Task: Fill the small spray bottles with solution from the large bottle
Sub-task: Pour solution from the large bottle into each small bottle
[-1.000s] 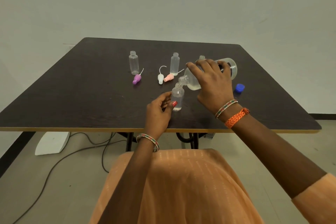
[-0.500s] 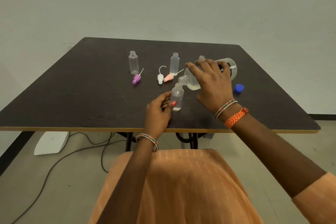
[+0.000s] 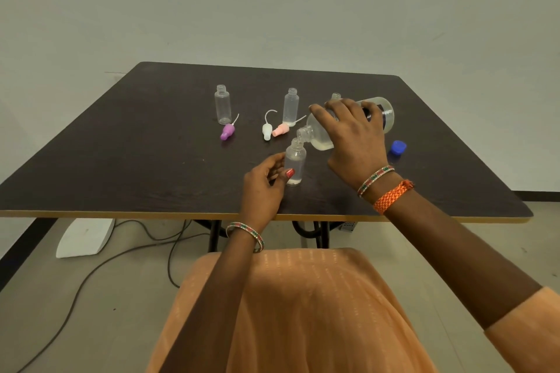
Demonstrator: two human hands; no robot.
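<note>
Head view: dark table, grey wall

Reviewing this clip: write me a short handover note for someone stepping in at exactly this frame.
Right hand grips the large bottle, tipped with its mouth at the neck of the small bottle near the table's front edge. Left hand holds that small bottle upright.
Done: only a shallow layer of liquid shows at its bottom.
Left: finish filling it, then the two open empty bottles farther back, one at left and one at centre; a fourth is mostly hidden behind the right hand. Purple, white and pink spray tops lie loose; the blue cap lies at right.
</note>
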